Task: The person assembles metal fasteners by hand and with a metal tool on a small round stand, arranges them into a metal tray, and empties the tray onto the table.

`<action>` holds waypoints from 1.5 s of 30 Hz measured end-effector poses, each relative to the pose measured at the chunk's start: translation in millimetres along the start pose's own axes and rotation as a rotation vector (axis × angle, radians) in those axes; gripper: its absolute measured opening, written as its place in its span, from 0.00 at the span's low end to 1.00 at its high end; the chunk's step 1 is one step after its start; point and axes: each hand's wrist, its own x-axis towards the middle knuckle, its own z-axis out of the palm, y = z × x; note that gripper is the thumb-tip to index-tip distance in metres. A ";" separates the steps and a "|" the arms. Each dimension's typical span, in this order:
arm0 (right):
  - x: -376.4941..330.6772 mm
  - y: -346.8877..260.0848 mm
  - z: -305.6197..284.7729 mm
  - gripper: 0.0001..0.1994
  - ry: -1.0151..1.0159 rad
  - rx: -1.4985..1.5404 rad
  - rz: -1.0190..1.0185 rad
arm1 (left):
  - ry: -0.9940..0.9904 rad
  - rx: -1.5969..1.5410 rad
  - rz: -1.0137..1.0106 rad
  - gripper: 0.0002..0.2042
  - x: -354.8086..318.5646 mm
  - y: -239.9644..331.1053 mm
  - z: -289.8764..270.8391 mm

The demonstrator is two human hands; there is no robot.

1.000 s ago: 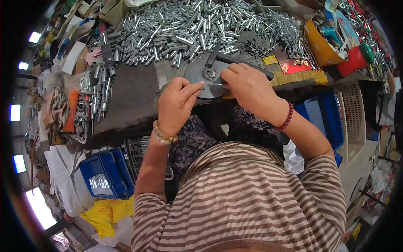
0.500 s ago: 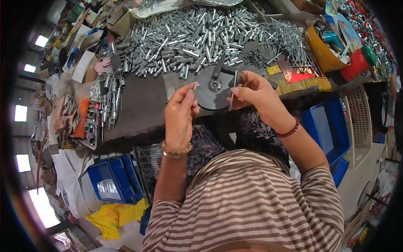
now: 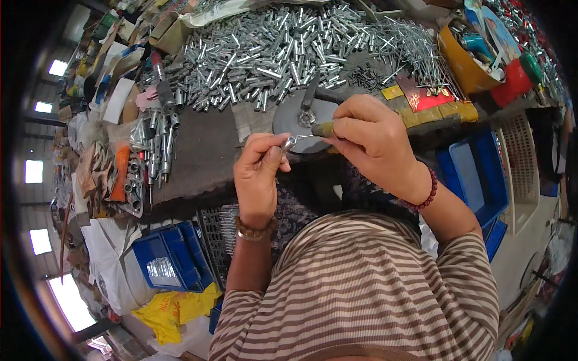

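Head view: we pinch a small metal sleeve (image 3: 290,142) in our left hand (image 3: 259,174) while our right hand (image 3: 373,138) grips a thin-tipped tool (image 3: 322,129) touching it.

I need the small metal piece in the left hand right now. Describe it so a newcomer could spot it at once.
Start at the grey round disc at the workbench's near edge, below the big heap of silver tubes. Just in front, the left hand pinches a short silver tube at its fingertips. Unlike the heaped ones, it is lifted and meets a thin pin from the right hand.

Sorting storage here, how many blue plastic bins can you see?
2: one blue bin on the floor at lower left, another blue bin beside the bench on the right. More may be hidden.
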 end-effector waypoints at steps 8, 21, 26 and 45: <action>-0.7 -9.7 -2.5 0.09 0.034 -0.056 -0.037 | 0.063 0.280 0.148 0.08 -0.5 10.8 2.3; 2.6 -1.8 1.6 0.08 0.015 -0.135 -0.083 | -0.008 0.210 0.091 0.08 2.7 0.3 -0.6; 3.3 0.5 5.2 0.05 0.027 -0.180 -0.122 | -0.024 0.176 0.051 0.09 3.5 0.5 -0.4; -9.4 28.1 22.2 0.06 -0.170 -0.139 -0.013 | -0.134 0.345 -0.301 0.08 25.6 7.8 -14.4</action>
